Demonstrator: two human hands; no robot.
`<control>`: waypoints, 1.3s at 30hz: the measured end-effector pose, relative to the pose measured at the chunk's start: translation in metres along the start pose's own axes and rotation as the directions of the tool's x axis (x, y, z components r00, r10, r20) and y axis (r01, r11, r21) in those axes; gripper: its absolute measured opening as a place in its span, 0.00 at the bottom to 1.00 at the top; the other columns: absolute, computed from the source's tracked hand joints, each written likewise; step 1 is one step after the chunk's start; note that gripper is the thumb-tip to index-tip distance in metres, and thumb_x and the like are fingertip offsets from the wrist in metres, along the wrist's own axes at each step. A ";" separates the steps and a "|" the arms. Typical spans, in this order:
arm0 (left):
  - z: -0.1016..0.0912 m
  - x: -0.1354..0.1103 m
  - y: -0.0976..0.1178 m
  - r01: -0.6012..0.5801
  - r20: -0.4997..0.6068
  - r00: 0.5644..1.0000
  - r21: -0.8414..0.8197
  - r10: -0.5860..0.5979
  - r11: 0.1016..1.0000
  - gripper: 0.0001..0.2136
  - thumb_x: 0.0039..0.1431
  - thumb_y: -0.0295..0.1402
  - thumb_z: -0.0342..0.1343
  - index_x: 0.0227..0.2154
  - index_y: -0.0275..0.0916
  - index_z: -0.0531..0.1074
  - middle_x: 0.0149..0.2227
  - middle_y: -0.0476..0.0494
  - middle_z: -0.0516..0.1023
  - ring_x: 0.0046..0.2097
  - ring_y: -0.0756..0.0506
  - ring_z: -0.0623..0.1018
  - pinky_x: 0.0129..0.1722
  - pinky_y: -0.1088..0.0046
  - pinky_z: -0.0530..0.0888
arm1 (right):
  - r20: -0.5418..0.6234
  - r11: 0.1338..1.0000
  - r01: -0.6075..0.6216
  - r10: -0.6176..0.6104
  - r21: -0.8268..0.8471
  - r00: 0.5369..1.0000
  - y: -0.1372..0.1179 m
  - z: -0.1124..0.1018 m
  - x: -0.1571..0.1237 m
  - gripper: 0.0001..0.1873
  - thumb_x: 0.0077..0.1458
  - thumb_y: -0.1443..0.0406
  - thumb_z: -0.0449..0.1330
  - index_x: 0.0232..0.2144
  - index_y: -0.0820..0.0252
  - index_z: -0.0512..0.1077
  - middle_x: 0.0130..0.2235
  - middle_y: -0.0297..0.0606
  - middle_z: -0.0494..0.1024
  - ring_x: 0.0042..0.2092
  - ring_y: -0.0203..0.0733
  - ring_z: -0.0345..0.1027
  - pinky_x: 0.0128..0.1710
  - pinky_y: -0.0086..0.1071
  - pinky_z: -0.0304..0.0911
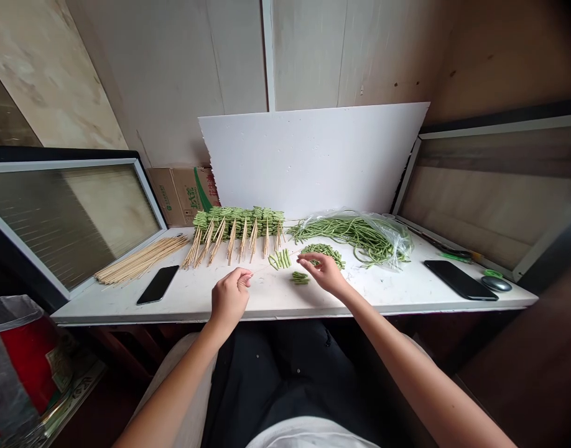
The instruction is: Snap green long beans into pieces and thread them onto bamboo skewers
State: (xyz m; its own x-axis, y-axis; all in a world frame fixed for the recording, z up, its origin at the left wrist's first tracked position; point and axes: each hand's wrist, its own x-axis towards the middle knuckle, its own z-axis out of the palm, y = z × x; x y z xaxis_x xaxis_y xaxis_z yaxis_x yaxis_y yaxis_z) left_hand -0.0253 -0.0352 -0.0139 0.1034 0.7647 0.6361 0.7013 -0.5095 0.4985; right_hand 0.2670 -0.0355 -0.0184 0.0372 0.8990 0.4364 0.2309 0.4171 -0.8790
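My left hand (229,294) is closed in a pinch on a thin bamboo skewer (271,264) that runs up and right over the white table (407,291). Over a heap of cut green bean pieces (323,251), my right hand (323,272) hovers with its fingers curled near the skewer's tip; whether it holds a piece is hidden. A small bundle of bean pieces (300,277) lies between the hands, and another bundle (280,259) sits just behind. Finished bean skewers (239,229) are stacked in a row at the back.
Loose bamboo skewers (140,260) and a black phone (158,284) lie at the left. Long green beans in a clear plastic bag (360,234) sit at the right, with a second phone (460,279) and a computer mouse (496,283) beyond. A white foam board (313,155) leans against the wall.
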 end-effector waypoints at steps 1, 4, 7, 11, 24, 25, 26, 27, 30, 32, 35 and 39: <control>0.001 0.000 -0.001 0.006 0.004 1.000 -0.002 -0.006 1.000 0.09 0.67 0.29 0.53 0.35 0.43 0.78 0.29 0.49 0.82 0.31 0.45 0.79 0.34 0.73 0.68 | 0.004 0.991 0.053 -0.053 -0.123 0.999 0.006 -0.004 0.001 0.16 0.56 0.49 0.69 0.41 0.50 0.84 0.45 0.45 0.84 0.51 0.57 0.72 0.48 0.49 0.70; 0.003 0.000 -0.003 0.020 0.025 0.999 -0.001 -0.020 1.000 0.09 0.67 0.30 0.53 0.35 0.43 0.78 0.29 0.49 0.82 0.32 0.45 0.79 0.33 0.73 0.68 | 0.008 0.914 0.140 -0.149 -0.382 0.989 0.025 -0.009 0.001 0.14 0.60 0.50 0.65 0.40 0.49 0.84 0.40 0.46 0.83 0.50 0.60 0.69 0.55 0.56 0.63; 0.004 -0.001 -0.003 0.026 0.038 0.999 0.000 -0.026 1.000 0.09 0.67 0.30 0.52 0.36 0.43 0.78 0.29 0.48 0.83 0.32 0.45 0.79 0.33 0.73 0.68 | 0.044 0.818 0.161 -0.165 -0.551 0.985 0.037 -0.008 -0.002 0.13 0.60 0.51 0.65 0.40 0.50 0.84 0.40 0.47 0.82 0.50 0.62 0.68 0.54 0.55 0.63; 0.004 -0.001 -0.002 0.029 0.035 0.999 -0.002 -0.029 1.000 0.09 0.67 0.30 0.53 0.36 0.43 0.78 0.29 0.48 0.83 0.32 0.45 0.79 0.33 0.73 0.68 | 0.128 0.746 0.195 -0.147 -0.636 0.981 0.040 -0.009 -0.004 0.10 0.59 0.54 0.66 0.35 0.50 0.84 0.40 0.47 0.81 0.49 0.61 0.67 0.51 0.53 0.64; 0.004 0.000 -0.005 0.033 0.042 0.999 -0.009 -0.033 0.999 0.09 0.68 0.31 0.52 0.36 0.43 0.78 0.30 0.49 0.83 0.32 0.45 0.79 0.33 0.73 0.68 | -0.056 0.996 -0.029 0.024 -0.084 0.998 0.020 -0.006 0.003 0.17 0.55 0.53 0.69 0.44 0.53 0.81 0.41 0.42 0.83 0.43 0.50 0.75 0.45 0.43 0.69; 0.004 0.000 -0.005 0.037 0.044 0.998 -0.012 -0.036 0.999 0.09 0.68 0.31 0.52 0.36 0.43 0.78 0.30 0.49 0.83 0.32 0.45 0.79 0.33 0.73 0.68 | -0.048 0.997 -0.072 0.071 -0.020 0.996 0.019 -0.006 0.004 0.19 0.55 0.53 0.69 0.46 0.53 0.81 0.43 0.42 0.83 0.43 0.49 0.75 0.45 0.42 0.69; 0.005 -0.001 -0.006 0.040 0.047 0.998 -0.018 -0.039 0.999 0.09 0.68 0.32 0.52 0.36 0.43 0.78 0.30 0.49 0.83 0.32 0.45 0.79 0.33 0.73 0.68 | -0.033 0.992 -0.119 0.121 0.043 0.992 0.018 -0.006 0.004 0.20 0.55 0.53 0.69 0.48 0.54 0.81 0.43 0.42 0.83 0.43 0.48 0.76 0.45 0.41 0.69; 0.006 -0.001 -0.007 0.041 0.051 0.998 -0.025 -0.039 0.999 0.09 0.68 0.32 0.52 0.36 0.43 0.78 0.30 0.48 0.83 0.32 0.45 0.79 0.33 0.73 0.68 | -0.016 0.980 -0.165 0.168 0.110 0.986 0.018 -0.006 0.005 0.20 0.55 0.53 0.69 0.47 0.55 0.82 0.42 0.42 0.84 0.43 0.46 0.76 0.45 0.40 0.69; 0.007 -0.002 -0.009 0.040 0.058 0.998 -0.041 -0.037 0.998 0.10 0.68 0.32 0.51 0.37 0.43 0.78 0.30 0.48 0.83 0.32 0.45 0.80 0.33 0.73 0.69 | 0.043 0.908 -0.259 0.260 0.330 0.965 0.020 -0.007 0.007 0.18 0.54 0.55 0.70 0.43 0.58 0.83 0.36 0.39 0.83 0.39 0.42 0.75 0.42 0.35 0.69; 0.007 -0.002 -0.009 0.039 0.056 0.998 -0.038 -0.037 0.999 0.10 0.68 0.33 0.52 0.37 0.43 0.78 0.30 0.48 0.83 0.32 0.44 0.80 0.34 0.73 0.69 | 0.075 0.846 -0.288 0.286 0.448 0.955 0.019 -0.009 0.008 0.16 0.53 0.55 0.70 0.41 0.58 0.82 0.36 0.39 0.83 0.40 0.42 0.76 0.43 0.34 0.69; 0.007 -0.002 -0.008 0.045 0.063 0.997 -0.030 -0.043 0.999 0.10 0.68 0.34 0.52 0.37 0.43 0.78 0.30 0.48 0.83 0.32 0.44 0.80 0.34 0.73 0.69 | 0.079 0.792 -0.293 0.298 0.535 0.951 0.015 -0.011 0.008 0.16 0.53 0.54 0.71 0.40 0.58 0.82 0.39 0.41 0.84 0.43 0.44 0.79 0.46 0.35 0.71; 0.009 -0.003 -0.009 0.051 0.077 0.996 -0.031 -0.049 0.998 0.10 0.69 0.35 0.51 0.37 0.43 0.78 0.30 0.48 0.83 0.33 0.44 0.80 0.34 0.73 0.69 | 0.049 0.764 -0.259 0.287 0.591 0.957 0.007 -0.012 0.007 0.15 0.55 0.54 0.71 0.41 0.57 0.82 0.44 0.43 0.85 0.48 0.46 0.80 0.49 0.35 0.73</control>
State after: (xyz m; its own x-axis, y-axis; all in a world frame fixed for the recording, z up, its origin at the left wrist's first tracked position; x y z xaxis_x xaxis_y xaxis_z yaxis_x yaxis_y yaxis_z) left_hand -0.0256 -0.0294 -0.0250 0.1231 0.8168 0.5636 0.6833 -0.4816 0.5487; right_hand 0.2805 -0.0281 -0.0197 0.0541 0.9863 0.1557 -0.4082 0.1641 -0.8980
